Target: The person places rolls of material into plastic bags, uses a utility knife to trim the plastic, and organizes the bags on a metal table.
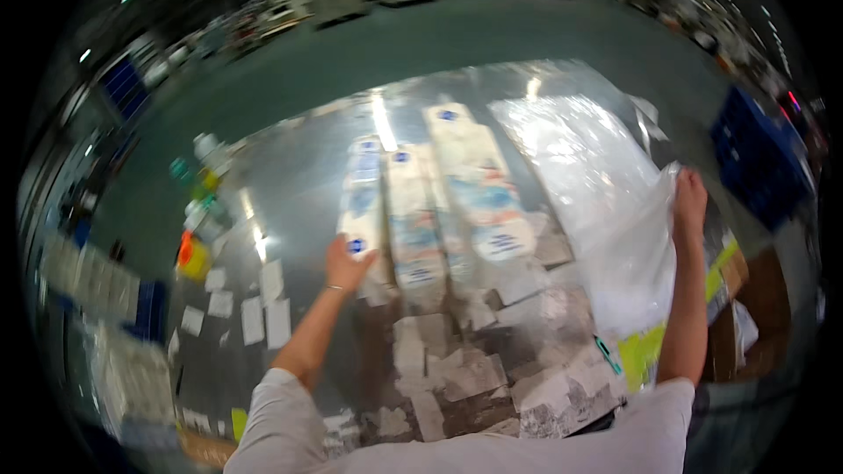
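Note:
Several long, flat white packs printed in blue and red lie in rows on the metal table. My left hand is at the near end of the leftmost long printed pack, with thumb and fingers on either side of it. Right of it lie a second printed pack and a larger printed pack. My right hand is closed on the right edge of a clear plastic bag, pulling that edge up off a pile of clear bags. Motion blur hides finer detail.
Paper scraps are stuck along the near part of the metal table. White labels and several bottles are at its left. A teal-handled tool lies near right. Beyond stand a blue crate and a cardboard box.

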Tool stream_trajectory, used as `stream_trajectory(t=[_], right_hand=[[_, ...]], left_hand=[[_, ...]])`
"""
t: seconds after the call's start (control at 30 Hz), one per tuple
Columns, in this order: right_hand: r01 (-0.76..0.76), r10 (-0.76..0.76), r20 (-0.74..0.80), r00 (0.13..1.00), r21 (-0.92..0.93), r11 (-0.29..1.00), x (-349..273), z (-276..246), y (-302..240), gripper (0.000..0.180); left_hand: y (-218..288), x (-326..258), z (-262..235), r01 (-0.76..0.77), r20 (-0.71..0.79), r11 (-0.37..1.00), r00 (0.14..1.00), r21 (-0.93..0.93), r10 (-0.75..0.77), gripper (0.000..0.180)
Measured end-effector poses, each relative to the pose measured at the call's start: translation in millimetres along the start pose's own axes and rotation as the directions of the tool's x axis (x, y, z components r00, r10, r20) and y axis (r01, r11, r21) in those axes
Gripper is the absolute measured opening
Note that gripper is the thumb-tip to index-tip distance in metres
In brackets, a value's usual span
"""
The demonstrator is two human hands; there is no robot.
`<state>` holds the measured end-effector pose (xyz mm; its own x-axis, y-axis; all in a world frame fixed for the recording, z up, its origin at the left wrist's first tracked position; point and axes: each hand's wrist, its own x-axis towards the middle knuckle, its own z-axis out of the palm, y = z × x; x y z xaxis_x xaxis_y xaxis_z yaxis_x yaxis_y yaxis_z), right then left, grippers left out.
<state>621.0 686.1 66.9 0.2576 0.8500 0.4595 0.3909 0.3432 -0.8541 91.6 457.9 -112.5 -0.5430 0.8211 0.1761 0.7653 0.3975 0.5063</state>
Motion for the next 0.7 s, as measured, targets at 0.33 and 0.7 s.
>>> stream_trajectory(t=[0.33, 0.7], right_hand=[[-0.593, 0.139, 0.99, -0.018, -0.123, 0.796, -396.5, 67.7, -145.7, 0.015], [-0.459, 0.102, 0.993, 0.057, -0.065, 0.886, -545.4, 106.2, -179.8, 0.03]], left_hand=[[73.1, -266.1, -33.5, 0.547, 0.614, 0.296, 0.606, -0.783, 0.506, 0.041], [-130.2, -357.4, -172.8, 0.278, 0.116, 0.288, 0.872, -0.916, -0.475, 0.028]])
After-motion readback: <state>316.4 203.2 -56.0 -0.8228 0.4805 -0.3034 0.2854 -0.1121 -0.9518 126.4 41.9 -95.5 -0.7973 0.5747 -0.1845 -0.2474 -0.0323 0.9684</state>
